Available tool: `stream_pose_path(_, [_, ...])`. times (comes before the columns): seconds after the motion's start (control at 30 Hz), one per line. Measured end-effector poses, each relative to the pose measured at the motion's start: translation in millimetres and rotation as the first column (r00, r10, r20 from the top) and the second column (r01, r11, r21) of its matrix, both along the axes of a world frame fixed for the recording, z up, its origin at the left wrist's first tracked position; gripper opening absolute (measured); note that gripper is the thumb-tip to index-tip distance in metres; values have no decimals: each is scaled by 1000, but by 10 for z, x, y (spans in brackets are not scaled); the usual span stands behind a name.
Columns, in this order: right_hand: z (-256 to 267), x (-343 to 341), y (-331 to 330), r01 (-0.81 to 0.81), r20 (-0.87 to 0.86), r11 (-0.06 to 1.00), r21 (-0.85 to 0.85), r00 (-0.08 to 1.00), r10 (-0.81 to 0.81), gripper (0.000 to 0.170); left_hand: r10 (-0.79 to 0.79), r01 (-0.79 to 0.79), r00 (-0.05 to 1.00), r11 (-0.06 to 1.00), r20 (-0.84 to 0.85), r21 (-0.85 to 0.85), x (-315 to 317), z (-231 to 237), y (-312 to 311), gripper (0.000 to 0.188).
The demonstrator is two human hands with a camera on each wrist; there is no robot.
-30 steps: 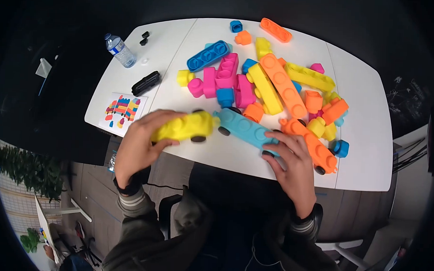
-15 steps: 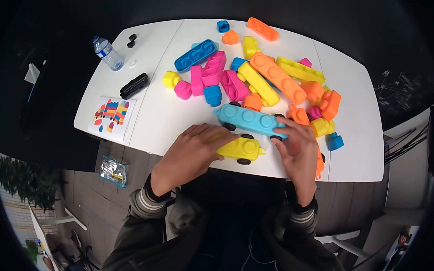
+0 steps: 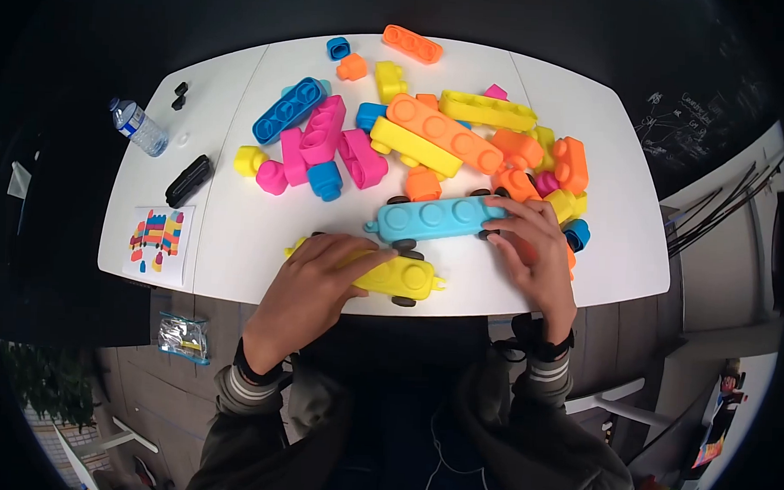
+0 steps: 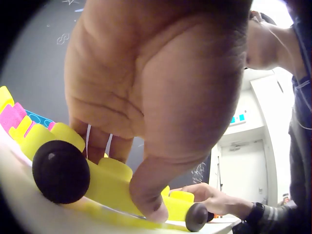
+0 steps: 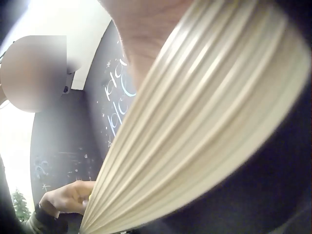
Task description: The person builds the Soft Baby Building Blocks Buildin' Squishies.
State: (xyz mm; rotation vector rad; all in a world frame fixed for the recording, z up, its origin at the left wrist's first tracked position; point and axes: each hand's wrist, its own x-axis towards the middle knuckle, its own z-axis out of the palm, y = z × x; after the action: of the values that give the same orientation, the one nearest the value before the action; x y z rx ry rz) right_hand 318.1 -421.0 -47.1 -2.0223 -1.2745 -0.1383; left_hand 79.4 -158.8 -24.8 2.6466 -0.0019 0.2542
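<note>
Grip of the left hand (image 3: 313, 285) was clamped on the yellow wheeled block (image 3: 404, 278) near the front edge of the white table (image 3: 236, 248), while the right hand (image 3: 540, 250) pinched the right end of the light-blue wheeled block (image 3: 436, 218), just beyond, before the coloured block pile (image 3: 443, 132).

A blue-capped bottle (image 3: 140, 131) was at the left of the white desk (image 3: 227, 261), near two small black bits (image 3: 178, 103) and a black case (image 3: 190, 181). A printed sheet (image 3: 161, 241) lay beside the case. Below, a clear bag (image 3: 183, 339) rested on the floor (image 3: 216, 330), a plant (image 3: 46, 384) farther left. Chalk marks (image 3: 652, 122) showed on the dark wall (image 3: 717, 79); a white door (image 4: 243, 173) stood beyond.
</note>
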Motion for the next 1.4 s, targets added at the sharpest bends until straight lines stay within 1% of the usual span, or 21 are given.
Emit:
stream_pose_path(0.1, [24, -11, -31, 26, -12, 1000, -10, 1000, -26, 27, 21, -21, 1000, 1000, -8, 19, -55, 34, 32, 67])
stream_pose_path(0.17, [51, -26, -96, 29, -38, 999, -24, 999, -29, 33, 34, -34, 999, 999, -17, 21, -115, 65, 68, 66])
stream_pose_path(0.3, [60, -9, -199, 44, -31, 997, -59, 998, -46, 37, 142, -140, 990, 988, -24, 63, -204, 57, 128, 67])
stream_pose_path(0.37, [61, 5, -249, 118, 12, 991, -61, 993, -117, 40, 179, -179, 984, 981, -5, 75, -220, 26, 116, 68])
stream_pose_path(0.43, [45, 43, -331, 126, 37, 990, -60, 992, -124, 42, 165, -166, 986, 982, 13, 88, -203, 14, 74, 71])
stream_pose_path(0.53, [20, 59, -409, 216, 12, 974, -73, 976, -216, 45, 136, -137, 990, 985, 24, 105, -174, -35, 22, 75])
stream_pose_path(0.57, [17, 58, -418, 203, 13, 976, -75, 979, -203, 45, 149, -151, 989, 983, 24, 103, -149, -65, 5, 75])
stream_pose_path(0.63, [2, 50, -419, 234, 45, 969, -77, 972, -231, 45, 93, -95, 995, 990, 27, 106, -109, -125, -12, 77])
stream_pose_path(0.7, [-21, 35, -451, 222, 41, 969, -110, 975, -218, 43, 109, -109, 994, 986, 4, 124, -94, -174, -31, 78])
stream_pose_path(0.77, [-25, -18, -454, 272, 163, 957, -103, 954, -253, 41, 78, -80, 997, 993, 29, 92, -76, -205, -41, 79])
stream_pose_path(0.83, [41, -168, -369, 293, 97, 956, -9, 952, -291, 33, 105, -105, 994, 991, 0, 84, -78, -184, -20, 75])
stream_pose_path(0.9, [143, -371, -235, 242, 121, 970, 11, 963, -242, 30, 49, -51, 993, 999, 109, 19, -108, -141, 47, 68])
stream_pose_path(0.93, [140, -468, -168, 200, 104, 980, -2, 975, -199, 32, 51, -50, 995, 999, 91, -13, -113, -78, 126, 59])
stream_pose_path(0.97, [145, -571, -34, 175, 91, 984, 6, 980, -175, 32, 75, -75, 994, 997, 80, -2, -124, -55, 208, 59])
stream_pose_path(1.03, [159, -795, 205, -10, -12, 999, 31, 1000, 10, 36, 191, -205, 967, 977, 171, 67, -136, -7, 377, 54])
stream_pose_path(1.07, [124, -844, 301, -91, -48, 996, 25, 995, 92, 43, 239, -244, 964, 969, 118, 29, -142, 74, 457, 54])
stream_pose_path(1.1, [94, -906, 389, -103, -53, 994, 38, 993, 105, 43, 249, -255, 962, 966, 115, 42, -151, 56, 551, 54])
stream_pose_path(1.17, [43, -1000, 538, -209, -120, 978, 13, 971, 209, 49, 259, -266, 949, 964, 179, 14, -178, -110, 758, 56])
stream_pose_path(1.2, [11, -1020, 580, -246, -142, 969, -14, 960, 242, 52, 248, -247, 962, 969, 111, -24, -206, -144, 851, 59])
stream_pose_path(1.3, [-84, -1058, 637, -268, -132, 962, -45, 957, 260, 50, 287, -286, 950, 958, 122, -22, -219, -270, 912, 58])
stream_pose_path(1.4, [-151, -1028, 624, -236, -161, 972, 3, 959, 234, 48, 342, -339, 928, 940, 147, -47, -197, -139, 896, 55])
